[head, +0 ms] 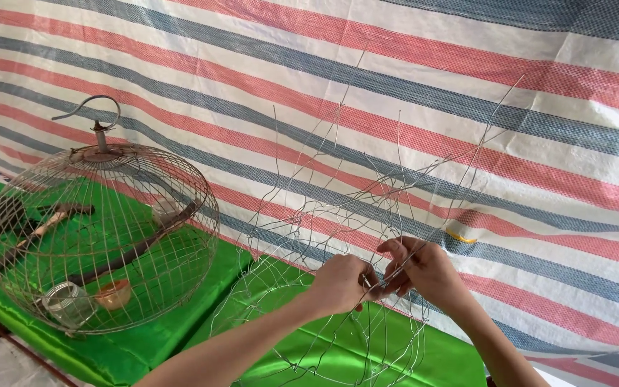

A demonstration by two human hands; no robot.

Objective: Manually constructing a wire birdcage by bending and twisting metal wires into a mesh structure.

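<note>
Both forearms reach in from six o'clock; the left hand (339, 284) and right hand (428, 271) pinch wires of an unfinished wire cage frame (324, 236) on the green cloth (180, 322), loose ends pointing toward twelve, the finished birdcage (102, 240) at nine.

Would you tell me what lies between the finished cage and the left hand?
In the head view, part of the unfinished wire frame over green cloth.

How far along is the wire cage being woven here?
Done: the lower rings of the unfinished wire frame are shaped. In hand: the left hand and right hand pinch wires at its rim. Left: the upright wire ends stand loose, unlike the closed dome of the finished cage beside it.
</note>
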